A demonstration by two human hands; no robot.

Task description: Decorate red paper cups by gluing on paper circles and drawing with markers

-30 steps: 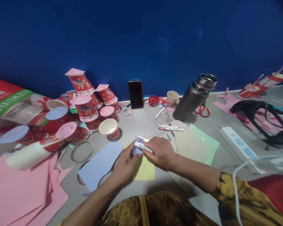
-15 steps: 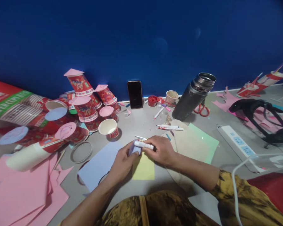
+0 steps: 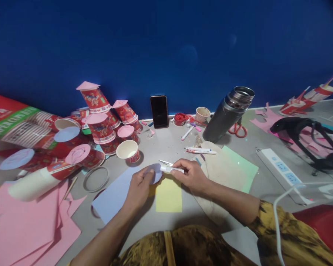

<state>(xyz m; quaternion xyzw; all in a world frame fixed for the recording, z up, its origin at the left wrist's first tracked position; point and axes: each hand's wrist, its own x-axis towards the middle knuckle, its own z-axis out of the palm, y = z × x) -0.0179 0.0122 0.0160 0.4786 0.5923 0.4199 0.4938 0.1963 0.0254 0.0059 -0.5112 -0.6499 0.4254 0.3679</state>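
Between the thumb and fingers of my left hand [image 3: 140, 184] is a round piece of pale blue paper [image 3: 156, 173], pinched at its left side. My right hand [image 3: 190, 174] is closed around a white glue stick [image 3: 168, 169], whose left end points at the paper's right edge. Whether that end touches the paper I cannot tell. Under both hands lies a yellow paper square [image 3: 169, 195]. A pale blue sheet [image 3: 111, 197] rests beneath and left of my left hand. Just beyond the glue stick lies a thin pointed metal blade [image 3: 165, 162], partly hidden.
An uncovered paper cup [image 3: 127, 150] stands ahead, beside stacked red cups [image 3: 101, 129] with paper tops. A phone [image 3: 159, 112] leans on the blue wall. A dark flask [image 3: 224, 118], red-handled scissors [image 3: 238, 130], markers [image 3: 201, 150] and a power strip [image 3: 280, 168] are to the right.
My left hand has shifted left and turned the blue paper disc, so more of its face shows. The glue stick has come slightly away to the right of it, still in my right hand.
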